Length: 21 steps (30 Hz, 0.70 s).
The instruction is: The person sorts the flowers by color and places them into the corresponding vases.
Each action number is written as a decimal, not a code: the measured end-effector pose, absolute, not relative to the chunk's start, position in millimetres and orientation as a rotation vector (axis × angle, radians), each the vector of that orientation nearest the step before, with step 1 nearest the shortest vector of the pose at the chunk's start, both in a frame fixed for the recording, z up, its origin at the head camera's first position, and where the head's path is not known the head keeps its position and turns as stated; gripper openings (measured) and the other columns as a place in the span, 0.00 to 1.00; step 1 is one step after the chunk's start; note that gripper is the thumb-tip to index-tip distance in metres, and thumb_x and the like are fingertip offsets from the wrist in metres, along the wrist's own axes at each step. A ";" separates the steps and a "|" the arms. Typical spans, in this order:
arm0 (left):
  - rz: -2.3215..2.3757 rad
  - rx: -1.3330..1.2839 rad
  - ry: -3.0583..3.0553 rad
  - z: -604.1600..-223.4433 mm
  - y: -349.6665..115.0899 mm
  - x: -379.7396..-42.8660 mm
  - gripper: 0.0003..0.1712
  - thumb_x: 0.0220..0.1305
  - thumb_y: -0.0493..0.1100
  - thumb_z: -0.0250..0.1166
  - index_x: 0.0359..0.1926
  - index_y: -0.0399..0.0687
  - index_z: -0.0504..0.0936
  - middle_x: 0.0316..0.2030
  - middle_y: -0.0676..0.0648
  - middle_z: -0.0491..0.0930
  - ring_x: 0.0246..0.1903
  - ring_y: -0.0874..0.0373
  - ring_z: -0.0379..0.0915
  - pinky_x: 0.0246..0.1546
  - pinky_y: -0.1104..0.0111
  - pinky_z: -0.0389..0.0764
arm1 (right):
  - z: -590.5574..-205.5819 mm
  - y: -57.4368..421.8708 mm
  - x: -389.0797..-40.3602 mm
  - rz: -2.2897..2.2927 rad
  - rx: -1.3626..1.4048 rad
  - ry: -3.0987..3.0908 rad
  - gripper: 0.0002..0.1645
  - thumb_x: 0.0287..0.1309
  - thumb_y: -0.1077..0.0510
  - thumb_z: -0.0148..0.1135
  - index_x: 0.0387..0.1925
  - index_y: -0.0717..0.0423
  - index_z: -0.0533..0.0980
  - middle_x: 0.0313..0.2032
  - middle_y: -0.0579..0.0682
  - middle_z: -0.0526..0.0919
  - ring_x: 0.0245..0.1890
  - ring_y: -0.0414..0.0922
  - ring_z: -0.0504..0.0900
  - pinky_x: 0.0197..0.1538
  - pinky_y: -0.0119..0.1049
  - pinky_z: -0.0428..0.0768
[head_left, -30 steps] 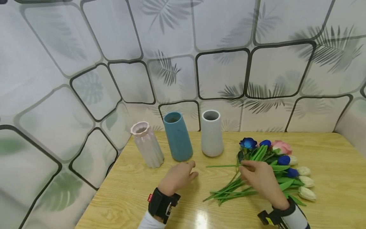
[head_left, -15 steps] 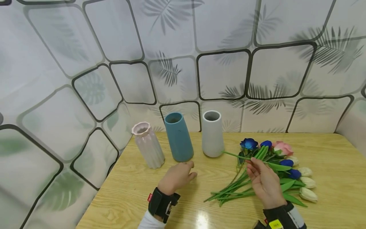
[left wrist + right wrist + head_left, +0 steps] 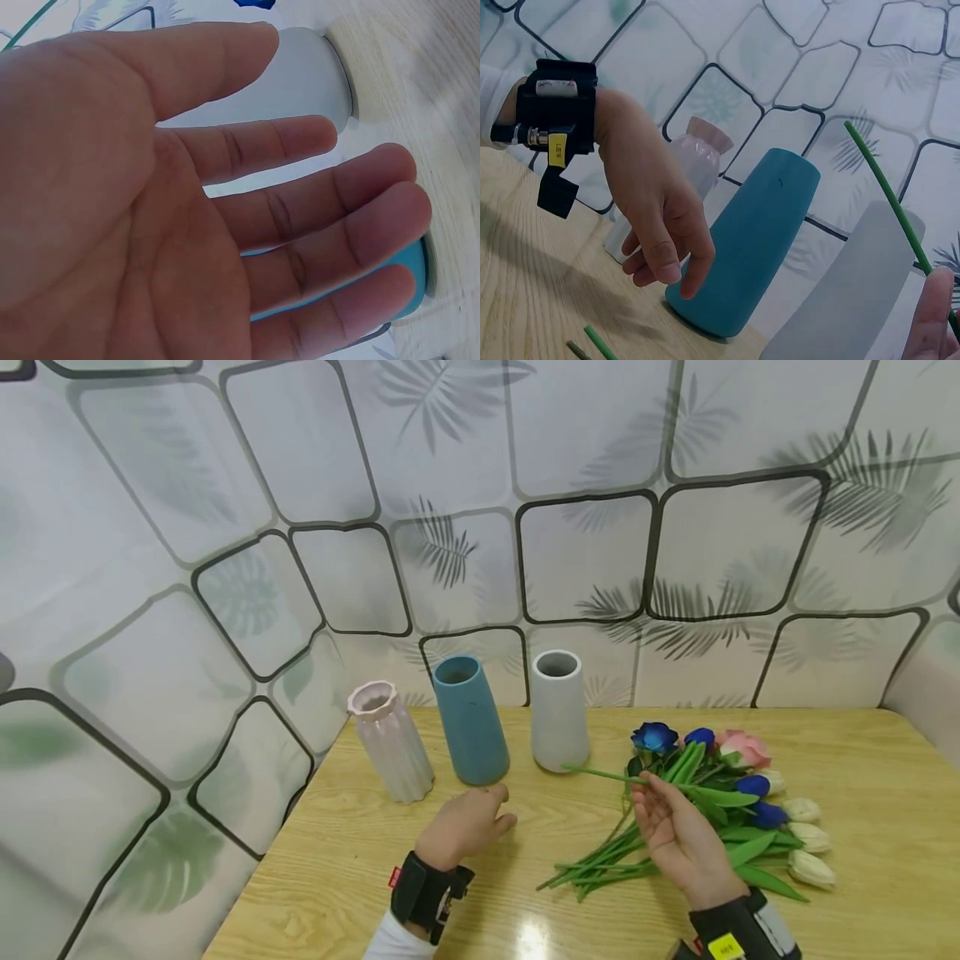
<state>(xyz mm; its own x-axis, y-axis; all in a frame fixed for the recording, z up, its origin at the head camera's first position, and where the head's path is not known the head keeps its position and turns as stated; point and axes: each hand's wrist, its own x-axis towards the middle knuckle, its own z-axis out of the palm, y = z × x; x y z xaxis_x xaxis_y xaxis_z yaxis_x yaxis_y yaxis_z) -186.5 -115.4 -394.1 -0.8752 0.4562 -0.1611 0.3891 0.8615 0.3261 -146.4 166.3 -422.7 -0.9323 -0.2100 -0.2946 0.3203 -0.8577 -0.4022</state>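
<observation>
My right hand (image 3: 681,843) pinches a green flower stem (image 3: 603,773) between thumb and fingertips, above a pile of artificial flowers. The stem's bare end points left, overlapping the base of the white vase (image 3: 558,718) in the head view. Its bloom end merges with the pile's leaves, so I cannot tell which flower it belongs to. In the right wrist view the stem (image 3: 889,195) slants up past the vases. My left hand (image 3: 461,828) holds nothing, its fingers relaxed, just in front of the blue vase (image 3: 472,727). The left wrist view shows its bare palm (image 3: 180,217).
A pearly pink vase (image 3: 393,747) with a scalloped rim stands left of the blue one. The pile includes a blue rose (image 3: 655,737), a pink flower (image 3: 745,748), blue tulips (image 3: 768,815) and white tulips (image 3: 812,869) on the wooden table (image 3: 885,827). Patterned curtain (image 3: 585,552) hangs behind.
My right hand has turned palm-up, lifting the stem off the pile; its bare end rose, then dipped slightly and shifted left. The left hand has stayed in place.
</observation>
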 end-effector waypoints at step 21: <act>0.434 0.553 2.751 -395.8 -118.8 -189.6 0.21 0.73 0.49 0.59 0.59 0.42 0.74 0.44 0.44 0.83 0.32 0.59 0.74 0.35 0.63 0.76 | -406.9 160.3 -138.9 -2.863 0.179 1.438 0.08 0.69 0.56 0.59 0.48 0.50 0.78 0.39 0.44 0.85 0.34 0.37 0.86 0.40 0.26 0.83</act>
